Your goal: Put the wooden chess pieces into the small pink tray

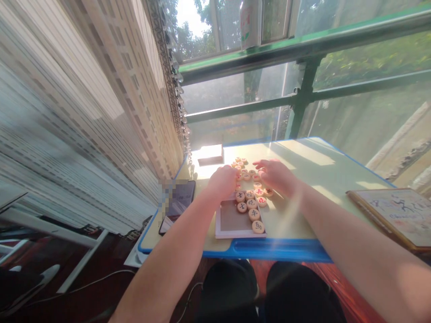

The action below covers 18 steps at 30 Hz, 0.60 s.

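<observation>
While the left hand (224, 183) curves beside the loose pieces (246, 176), the right hand (275, 174) sits across from it, fingers parted.
From the head view, some pieces lie along the right of the tray (233, 217), others beyond it on the bench (303, 154); whether the left hand grips one cannot be told, its fingertips being hidden. Low, light fingers should suit these discs, keeping them flat so none tip or overlap.

Strong sun through the window (232, 92) beyond the table (330, 172) lays bright patches on its far half. Hazy flare crosses its near half; wide-angle distortion stretches the curtain (101, 67) left of it. Its farthest xiangqi pieces (244, 160) seem washed out.
</observation>
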Motion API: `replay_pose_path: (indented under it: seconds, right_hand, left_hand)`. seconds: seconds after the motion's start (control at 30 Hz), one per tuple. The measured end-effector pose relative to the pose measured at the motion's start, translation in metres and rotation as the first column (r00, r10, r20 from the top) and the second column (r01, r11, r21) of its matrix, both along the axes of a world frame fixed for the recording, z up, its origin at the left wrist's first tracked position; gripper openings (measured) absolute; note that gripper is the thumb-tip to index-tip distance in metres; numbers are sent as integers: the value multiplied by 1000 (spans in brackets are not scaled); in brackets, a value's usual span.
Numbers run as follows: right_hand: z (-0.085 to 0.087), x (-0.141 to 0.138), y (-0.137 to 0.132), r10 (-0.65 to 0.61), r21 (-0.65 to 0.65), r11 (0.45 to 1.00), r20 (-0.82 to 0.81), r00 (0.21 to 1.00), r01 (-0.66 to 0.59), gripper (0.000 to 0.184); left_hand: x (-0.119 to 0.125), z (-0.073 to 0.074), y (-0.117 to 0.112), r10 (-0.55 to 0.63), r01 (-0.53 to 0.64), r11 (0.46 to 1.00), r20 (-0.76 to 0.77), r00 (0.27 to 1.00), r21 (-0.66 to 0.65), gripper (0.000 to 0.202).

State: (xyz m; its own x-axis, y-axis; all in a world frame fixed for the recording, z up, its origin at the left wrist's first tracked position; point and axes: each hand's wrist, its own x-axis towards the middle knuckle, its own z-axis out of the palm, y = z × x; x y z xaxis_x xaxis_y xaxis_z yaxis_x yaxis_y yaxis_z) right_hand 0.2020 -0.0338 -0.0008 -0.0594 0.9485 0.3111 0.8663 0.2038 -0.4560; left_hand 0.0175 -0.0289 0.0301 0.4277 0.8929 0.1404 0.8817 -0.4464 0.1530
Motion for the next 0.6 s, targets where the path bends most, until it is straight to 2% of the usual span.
replay_pose_path:
  seconds: [0.1, 0.17, 0.27, 0.33, 0.4, 0.5, 0.6]
  right_hand:
    - [10, 0, -6, 5, -79, 997, 79, 997, 1, 32]
    - [18, 3, -12, 16, -198, 980, 51, 999, -6, 24]
    - [25, 11, -19, 102, -392, 914, -20, 995, -102, 18]
    - [24, 18, -21, 174, -461, 868, -68, 982, -186, 21]
    - [21, 23, -20, 198, -490, 843, -101, 975, -222, 28]
    - [15, 25, -17, 174, -493, 848, -93, 980, -197, 34]
    - [12, 22, -14, 151, -463, 874, -37, 988, -151, 25]
  left_hand:
    - [-1, 0, 3, -12, 11, 1000, -45, 999, -25, 30]
    - [-2, -2, 5, 1, -2, 998, -15, 1000, -65, 32]
    - [-3, -5, 8, -10, 13, 999, 58, 998, -52, 35]
    - [-3, -6, 9, -22, 24, 999, 88, 996, -24, 37]
    - [-3, -6, 11, -25, 25, 1000, 127, 992, 0, 39]
    - [-6, -6, 16, -25, 18, 999, 235, 972, 31, 42]
    - [-12, -7, 20, 14, -25, 999, 272, 962, 37, 47]
